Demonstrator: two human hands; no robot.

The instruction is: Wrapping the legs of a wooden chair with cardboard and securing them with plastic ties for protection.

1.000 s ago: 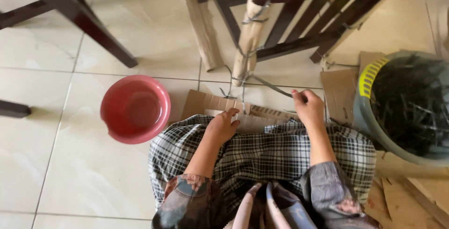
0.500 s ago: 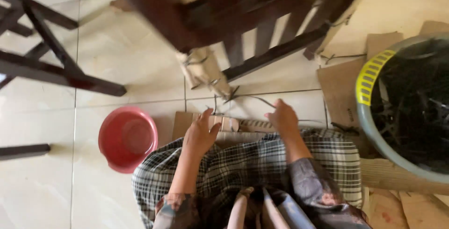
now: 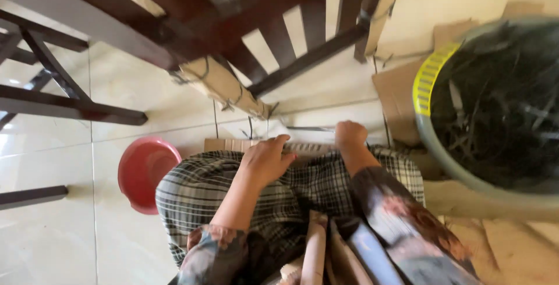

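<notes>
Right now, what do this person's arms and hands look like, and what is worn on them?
Both hands are bare: the left hand and the right hand show no gloves, and no rings or watch can be made out. The forearms are bare too. Dark floral sleeves are pushed up to about the elbows.

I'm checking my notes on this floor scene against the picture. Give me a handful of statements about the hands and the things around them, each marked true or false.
1. The red basin sits on the tiled floor to the person's left. True.
2. The right hand is closed around a thin strip. True.
3. The left hand reaches into the round basket. False: it rests on the plaid cloth over the lap.
4. The round basket is empty. False: it holds dark strips.
5. The wrapped chair leg bears ties. True.
</notes>
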